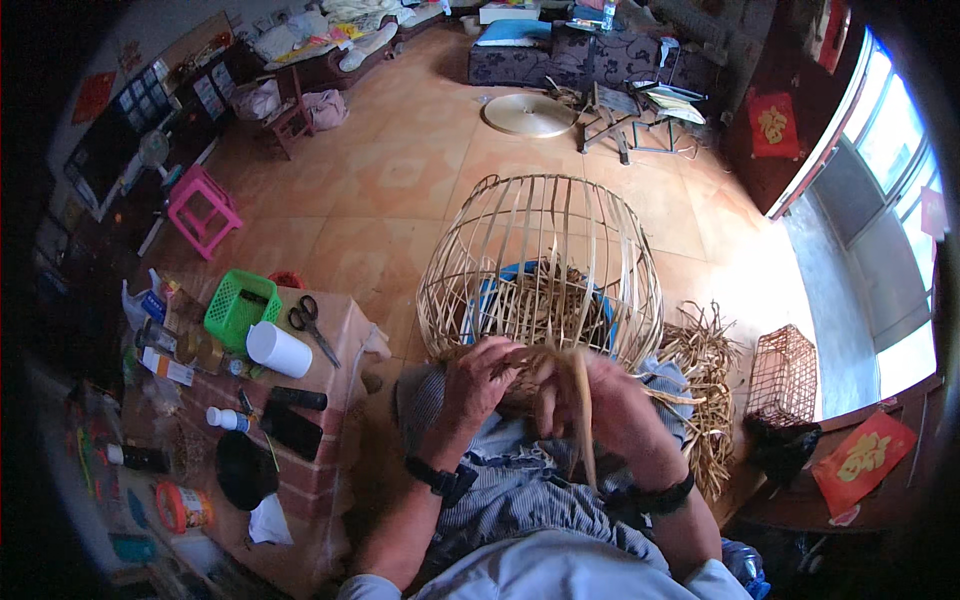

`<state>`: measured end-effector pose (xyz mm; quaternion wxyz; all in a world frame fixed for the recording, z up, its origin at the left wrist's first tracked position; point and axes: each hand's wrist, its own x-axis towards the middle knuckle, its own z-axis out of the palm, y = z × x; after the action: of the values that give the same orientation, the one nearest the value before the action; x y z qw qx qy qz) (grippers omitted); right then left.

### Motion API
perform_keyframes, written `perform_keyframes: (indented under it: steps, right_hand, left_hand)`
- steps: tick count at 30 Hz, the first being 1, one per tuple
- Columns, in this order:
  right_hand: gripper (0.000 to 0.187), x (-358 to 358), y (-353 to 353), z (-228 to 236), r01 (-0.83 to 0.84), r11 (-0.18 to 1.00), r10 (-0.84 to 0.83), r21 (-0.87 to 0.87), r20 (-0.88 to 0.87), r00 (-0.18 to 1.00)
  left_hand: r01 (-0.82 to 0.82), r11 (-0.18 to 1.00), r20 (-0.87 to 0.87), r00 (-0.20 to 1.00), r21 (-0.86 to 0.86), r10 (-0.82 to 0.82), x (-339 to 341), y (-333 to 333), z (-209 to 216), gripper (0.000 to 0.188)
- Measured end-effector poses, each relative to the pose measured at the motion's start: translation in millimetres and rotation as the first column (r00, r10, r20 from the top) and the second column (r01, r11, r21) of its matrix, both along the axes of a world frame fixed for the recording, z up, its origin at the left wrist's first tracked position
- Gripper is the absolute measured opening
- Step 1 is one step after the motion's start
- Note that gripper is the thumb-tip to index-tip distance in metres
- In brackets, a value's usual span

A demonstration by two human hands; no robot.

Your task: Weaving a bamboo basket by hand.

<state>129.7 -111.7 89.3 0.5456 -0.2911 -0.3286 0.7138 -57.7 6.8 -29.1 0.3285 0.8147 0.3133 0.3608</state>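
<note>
A large open-ribbed basket (pixel 540 200) of thin bamboo-like strips lies in front of me, its near rim at my lap. My left hand (pixel 482 378) is closed on the woven near rim, fingertips bent over it. Just beside it, my right hand (pixel 603 395) is slightly blurred and closed round a flat pale strip (pixel 584 425), whose end hangs down over my lap. Through the ribs show a blue round rim (pixel 478 305) and a heap of loose strips (pixel 570 290); whether these lie inside or behind the basket I cannot tell.
A heap of dry strips (pixel 705 400) lies right of the basket, by a small wire-like crate (pixel 785 375). At left, a cluttered table (pixel 335 400) holds scissors (pixel 312 325), a white cup (pixel 280 349) and a green basket (pixel 242 308). A pink stool (pixel 203 210) stands beyond.
</note>
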Motion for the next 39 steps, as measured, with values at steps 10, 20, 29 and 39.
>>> perform_keyframes:
  steps: [10,20,29,39]
  right_hand:
    - [0.029,2,56,-127,0.179,0.790,-0.577,0.586,0.810,-0.105]
    - [0.026,-15,62,-102,-0.045,0.862,-0.505,0.506,0.844,-0.184]
    - [0.042,-45,17,-133,0.105,0.755,-0.653,0.648,0.757,0.028]
    - [0.026,-8,55,-106,0.133,0.738,-0.655,0.661,0.655,0.378]
  left_hand:
    - [-0.059,0.997,-0.088,0.995,-0.049,0.054,-2,12,-46,0.031]
    - [-0.217,0.971,-0.325,0.930,-0.099,0.174,-25,18,-54,0.036]
    - [-0.160,0.975,0.090,0.980,-0.157,0.175,-5,18,-53,0.024]
    - [-0.172,0.962,0.057,0.980,-0.211,0.188,21,-10,-5,0.017]
